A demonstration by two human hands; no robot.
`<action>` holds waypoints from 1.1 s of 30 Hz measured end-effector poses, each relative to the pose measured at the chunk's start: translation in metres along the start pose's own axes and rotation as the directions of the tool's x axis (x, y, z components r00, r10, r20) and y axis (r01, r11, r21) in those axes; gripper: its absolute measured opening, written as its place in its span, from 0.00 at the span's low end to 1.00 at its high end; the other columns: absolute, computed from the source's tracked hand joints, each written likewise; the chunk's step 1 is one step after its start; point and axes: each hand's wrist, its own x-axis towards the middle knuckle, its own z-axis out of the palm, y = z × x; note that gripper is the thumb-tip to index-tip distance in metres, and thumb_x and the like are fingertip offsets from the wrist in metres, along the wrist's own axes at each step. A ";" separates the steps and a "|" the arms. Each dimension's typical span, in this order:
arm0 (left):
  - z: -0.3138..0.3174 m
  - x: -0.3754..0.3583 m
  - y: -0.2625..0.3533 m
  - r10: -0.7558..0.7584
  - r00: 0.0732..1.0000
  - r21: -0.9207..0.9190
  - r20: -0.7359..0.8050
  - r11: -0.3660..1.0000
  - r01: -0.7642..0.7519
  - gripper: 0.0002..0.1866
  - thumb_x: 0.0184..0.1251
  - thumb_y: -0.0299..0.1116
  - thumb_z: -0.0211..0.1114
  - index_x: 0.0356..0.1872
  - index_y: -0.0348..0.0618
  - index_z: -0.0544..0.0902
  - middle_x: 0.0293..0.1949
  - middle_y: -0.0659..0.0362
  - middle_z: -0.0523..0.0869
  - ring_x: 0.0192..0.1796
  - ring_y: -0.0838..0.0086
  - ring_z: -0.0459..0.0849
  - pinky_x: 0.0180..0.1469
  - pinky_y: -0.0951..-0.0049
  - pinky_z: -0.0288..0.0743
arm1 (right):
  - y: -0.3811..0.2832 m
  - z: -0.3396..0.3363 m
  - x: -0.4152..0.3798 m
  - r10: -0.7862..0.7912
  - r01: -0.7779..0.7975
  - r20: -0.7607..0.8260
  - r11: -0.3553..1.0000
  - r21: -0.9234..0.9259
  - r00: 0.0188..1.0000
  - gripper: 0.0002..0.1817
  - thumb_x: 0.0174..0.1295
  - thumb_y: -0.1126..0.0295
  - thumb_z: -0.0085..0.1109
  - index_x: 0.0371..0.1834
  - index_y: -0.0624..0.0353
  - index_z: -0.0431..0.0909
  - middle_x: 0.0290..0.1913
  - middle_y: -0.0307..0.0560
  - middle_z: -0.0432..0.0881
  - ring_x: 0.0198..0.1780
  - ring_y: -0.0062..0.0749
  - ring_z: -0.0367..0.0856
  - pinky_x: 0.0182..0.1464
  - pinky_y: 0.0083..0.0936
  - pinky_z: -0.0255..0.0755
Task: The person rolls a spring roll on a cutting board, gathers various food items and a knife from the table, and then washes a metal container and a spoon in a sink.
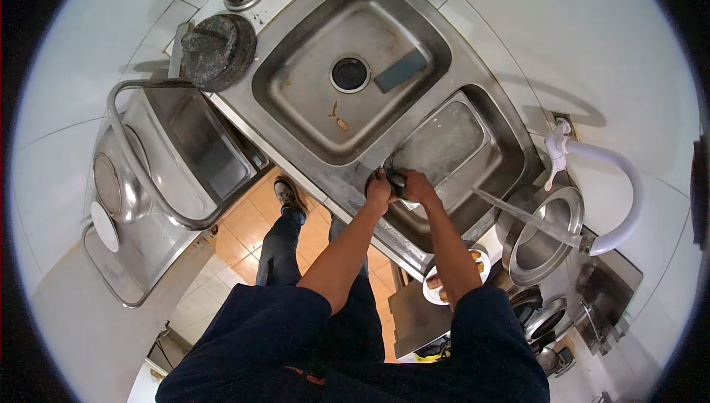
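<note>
Both of my hands are over the near rim of the sink's smaller basin [510, 181], close together. My left hand [379, 191] is closed around a small dark object [396, 175], whose kind I cannot make out. My right hand [418, 187] curls around the same object from the other side. Just beyond my fingers, a rectangular metal tray [444, 137] rests in the smaller basin. Water runs from the white curved faucet [629, 181] toward that basin, to the right of my hands.
The larger basin [296, 107] holds a grey-blue rectangular slab [401, 71] and food scraps. A stone mortar [217, 53] stands at the left corner. Metal bowls [547, 236] sit at right, near a plate of food [430, 291]. A metal rack [155, 174] with dishes is at left.
</note>
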 end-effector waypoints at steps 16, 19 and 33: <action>0.008 -0.013 0.005 0.040 0.999 0.060 -0.005 0.997 -0.039 0.21 0.77 0.41 0.49 0.64 0.44 0.64 0.60 0.51 0.74 0.56 0.57 0.79 0.40 0.52 0.86 | -0.012 0.000 0.024 0.190 -0.091 -0.161 0.873 0.479 0.969 0.21 0.50 0.68 0.60 0.47 0.69 0.78 0.42 0.65 0.83 0.42 0.54 0.83 0.44 0.40 0.75; 0.014 -0.021 0.009 0.010 0.992 0.074 -0.128 0.997 -0.001 0.22 0.77 0.45 0.48 0.67 0.49 0.63 0.62 0.51 0.72 0.56 0.55 0.78 0.38 0.52 0.87 | -0.002 0.010 0.009 0.042 0.003 -0.169 0.966 0.259 0.985 0.21 0.51 0.69 0.60 0.50 0.66 0.79 0.44 0.63 0.83 0.44 0.53 0.83 0.46 0.38 0.76; -0.015 0.052 -0.031 0.178 0.967 0.424 -0.180 0.901 -0.087 0.22 0.68 0.39 0.59 0.60 0.42 0.72 0.61 0.46 0.75 0.62 0.53 0.76 0.54 0.59 0.78 | 0.029 -0.031 0.004 0.059 -0.101 -0.114 0.912 -0.398 0.992 0.15 0.54 0.71 0.60 0.46 0.45 0.83 0.55 0.46 0.80 0.57 0.52 0.79 0.55 0.44 0.75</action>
